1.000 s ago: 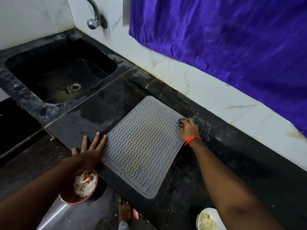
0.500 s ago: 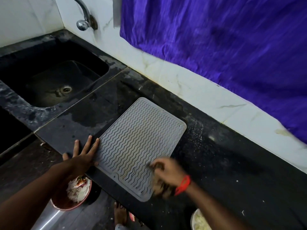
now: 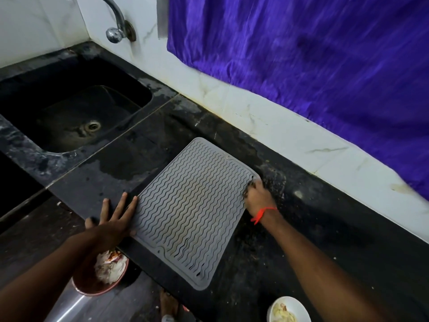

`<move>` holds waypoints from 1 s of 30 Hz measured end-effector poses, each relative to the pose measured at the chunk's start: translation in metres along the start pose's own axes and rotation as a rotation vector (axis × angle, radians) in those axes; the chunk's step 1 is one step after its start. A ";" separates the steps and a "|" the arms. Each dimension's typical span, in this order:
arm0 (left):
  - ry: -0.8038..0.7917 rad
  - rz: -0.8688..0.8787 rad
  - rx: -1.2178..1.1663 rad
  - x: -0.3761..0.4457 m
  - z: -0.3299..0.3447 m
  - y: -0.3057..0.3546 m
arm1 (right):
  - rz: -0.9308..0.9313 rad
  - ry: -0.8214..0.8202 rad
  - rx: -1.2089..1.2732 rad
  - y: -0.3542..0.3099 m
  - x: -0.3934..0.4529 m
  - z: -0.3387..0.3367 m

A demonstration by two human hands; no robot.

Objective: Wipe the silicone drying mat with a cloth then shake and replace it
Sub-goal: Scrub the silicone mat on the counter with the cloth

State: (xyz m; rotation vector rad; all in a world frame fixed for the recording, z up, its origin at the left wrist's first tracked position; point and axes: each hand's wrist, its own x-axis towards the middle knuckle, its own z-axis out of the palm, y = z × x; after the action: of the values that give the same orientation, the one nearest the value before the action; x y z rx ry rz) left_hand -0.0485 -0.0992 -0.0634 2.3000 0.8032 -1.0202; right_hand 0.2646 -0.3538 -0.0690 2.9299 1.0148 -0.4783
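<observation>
A grey silicone drying mat [image 3: 192, 212] with wavy ridges lies flat on the black stone counter [image 3: 313, 240], one corner reaching the front edge. My left hand [image 3: 113, 217] presses flat, fingers spread, on the counter at the mat's left edge. At the mat's far right corner my right hand [image 3: 256, 196], a red thread on its wrist, grips a small dark cloth [image 3: 248, 187] and presses it on the mat. Most of the cloth is hidden under the fingers.
A black sink [image 3: 69, 108] with a chrome tap [image 3: 116, 24] lies to the left. A purple curtain [image 3: 313, 66] hangs over the white tiled wall. Below the counter edge stand a red bowl of scraps [image 3: 102, 275] and a white bowl [image 3: 287, 310]. A foot [image 3: 169, 303] shows on the floor.
My right hand swept from the mat's far right corner down to its near edge, then back up to the far right corner. My left hand stayed pressed at the left edge.
</observation>
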 end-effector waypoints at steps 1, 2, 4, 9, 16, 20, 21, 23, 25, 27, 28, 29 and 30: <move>-0.006 0.004 0.000 0.000 0.000 0.000 | -0.035 -0.027 -0.048 -0.005 -0.011 0.005; -0.009 0.008 0.000 0.000 -0.001 0.000 | -0.064 -0.068 -0.071 -0.009 -0.019 0.006; -0.011 0.006 0.010 0.000 -0.001 0.000 | -0.099 -0.170 -0.025 -0.012 -0.026 0.001; -0.015 0.012 -0.007 -0.001 -0.001 0.002 | -0.037 -0.009 0.182 -0.013 0.014 -0.037; -0.007 0.002 -0.012 0.007 0.001 -0.005 | -0.058 0.032 0.167 -0.021 0.083 -0.035; 0.020 -0.007 -0.006 0.014 0.006 -0.010 | -0.079 0.147 0.094 -0.042 0.055 0.006; 0.023 -0.005 -0.006 0.015 0.007 -0.011 | -0.138 0.149 0.121 -0.044 0.046 0.011; 0.033 -0.004 -0.003 0.016 0.008 -0.012 | -0.193 0.087 0.239 -0.044 0.038 0.009; 0.041 -0.007 0.003 0.016 0.008 -0.014 | -0.121 0.046 0.365 -0.043 0.047 -0.006; 0.049 0.000 -0.001 0.016 0.008 -0.013 | -0.042 0.121 0.449 -0.042 0.066 -0.022; 0.054 0.002 -0.004 0.016 0.008 -0.012 | -0.034 0.152 0.448 -0.042 0.076 -0.026; 0.052 0.000 -0.007 0.016 0.007 -0.011 | -0.056 0.166 0.415 -0.044 0.085 -0.029; 0.049 -0.003 -0.012 0.016 0.007 -0.011 | -0.085 0.156 0.373 -0.047 0.093 -0.029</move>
State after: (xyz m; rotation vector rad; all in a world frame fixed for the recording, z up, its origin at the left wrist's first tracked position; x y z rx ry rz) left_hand -0.0504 -0.0910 -0.0822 2.3226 0.8307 -0.9612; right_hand 0.3136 -0.2582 -0.0634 3.3073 1.1885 -0.4958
